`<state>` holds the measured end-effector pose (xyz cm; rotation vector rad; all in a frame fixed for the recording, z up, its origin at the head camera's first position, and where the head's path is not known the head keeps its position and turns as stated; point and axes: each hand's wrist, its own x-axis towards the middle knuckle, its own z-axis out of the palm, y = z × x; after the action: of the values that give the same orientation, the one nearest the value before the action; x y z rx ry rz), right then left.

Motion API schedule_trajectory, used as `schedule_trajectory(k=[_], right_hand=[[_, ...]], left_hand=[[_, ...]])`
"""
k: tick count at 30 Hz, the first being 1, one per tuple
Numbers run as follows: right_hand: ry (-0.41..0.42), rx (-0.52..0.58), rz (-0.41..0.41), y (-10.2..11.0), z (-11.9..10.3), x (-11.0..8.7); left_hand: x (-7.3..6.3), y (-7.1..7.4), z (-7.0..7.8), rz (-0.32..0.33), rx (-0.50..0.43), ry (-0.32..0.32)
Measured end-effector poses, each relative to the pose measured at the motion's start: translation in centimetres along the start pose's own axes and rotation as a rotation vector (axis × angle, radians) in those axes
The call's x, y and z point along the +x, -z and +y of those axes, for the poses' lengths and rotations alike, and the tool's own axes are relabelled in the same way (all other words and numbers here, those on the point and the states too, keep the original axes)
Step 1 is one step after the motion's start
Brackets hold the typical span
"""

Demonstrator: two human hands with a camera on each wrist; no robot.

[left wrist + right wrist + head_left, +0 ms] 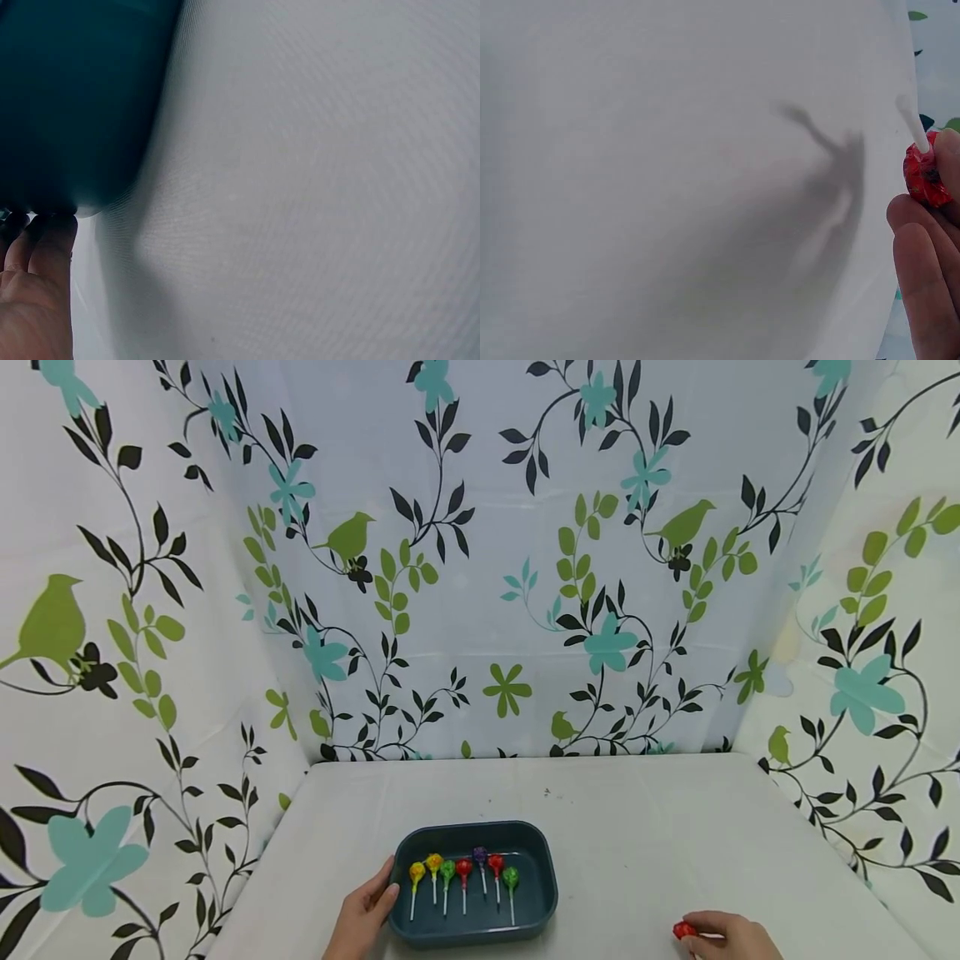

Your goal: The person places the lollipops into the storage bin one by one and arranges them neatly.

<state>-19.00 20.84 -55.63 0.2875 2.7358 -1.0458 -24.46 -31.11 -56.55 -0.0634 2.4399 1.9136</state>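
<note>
A dark blue-green tray stands on the white table, with several wrapped lollipops lying in a loose row inside it. My left hand grips the tray's left side, thumb at the rim. In the left wrist view, the fingers of that hand touch the tray's outer wall. Off to the right of the tray, my right hand pinches a red lollipop by its wrapped head. Its white stick points away from the fingers in the right wrist view.
Inside the tray are yellow, green, red and purple lollipops, sticks toward me. The white tabletop ends at a patterned cloth at the back and both sides.
</note>
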Motion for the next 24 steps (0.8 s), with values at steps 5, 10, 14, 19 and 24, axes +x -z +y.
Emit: schedule_trajectory(k=[5,10,14,19,24], right_hand=[[0.111,0.044,0.076,0.1,-4.0,0.6],[0.253,0.073,0.107,-0.2,-7.9,1.4],[0.351,0.061,0.135,-1.0,-11.0,2.2],[0.414,0.061,0.124,-2.2,-14.9,3.3],[0.448,0.058,0.08,-3.5,-17.9,4.2]], left_hand=[[0.0,0.1,-0.1,0.013,-0.007,-0.001],[-0.2,0.1,0.0,0.014,-0.028,-0.012],[-0.3,0.1,0.2,0.014,-0.035,-0.014],[-0.3,0.1,0.0,0.014,-0.049,-0.021],[-0.1,0.2,-0.1,0.001,-0.057,-0.006]])
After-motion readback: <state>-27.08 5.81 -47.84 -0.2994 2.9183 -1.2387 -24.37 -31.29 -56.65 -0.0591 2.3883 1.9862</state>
